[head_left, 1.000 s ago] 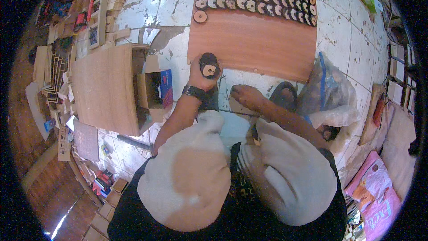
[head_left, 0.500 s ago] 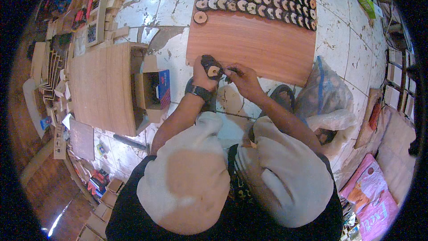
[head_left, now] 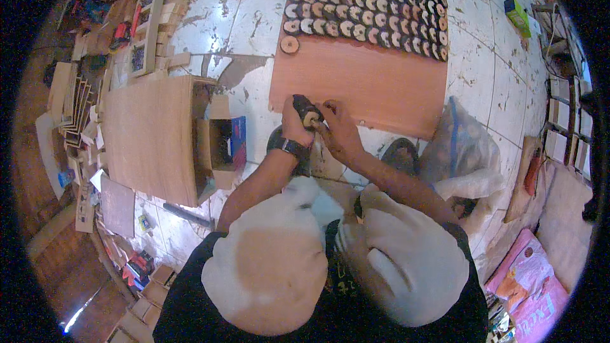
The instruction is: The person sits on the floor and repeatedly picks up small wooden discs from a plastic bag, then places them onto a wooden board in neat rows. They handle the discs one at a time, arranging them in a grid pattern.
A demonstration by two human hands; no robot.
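My left hand (head_left: pixel 295 126) is closed round a short stack of dark round discs (head_left: pixel 304 107), with a pale, wood-coloured face at the end towards me. Against that end, the bent fingers of my right hand (head_left: pixel 342 134) pinch together, with something small and dark among them that I cannot make out. Just beyond both hands lies a reddish-brown board (head_left: pixel 356 86) on the floor. Rows of overlapping discs (head_left: pixel 368 9), dark with pale faces, cover its far part. One single disc (head_left: pixel 290 44) sits at the board's left side, nearer to me.
To my left stands a wooden box (head_left: pixel 149 140), beside an open carton (head_left: pixel 222 143) with a blue side. A translucent sack (head_left: pixel 460 146) slumps at the right by my foot. Farther off on the tiles is a green box (head_left: pixel 516 17); a pink bag (head_left: pixel 530 279) lies lower right.
The whole scene sits slightly lower in the picture. My right fingers have moved in from the side of the disc stack to its near end. The left hand still grips the stack, tilted more.
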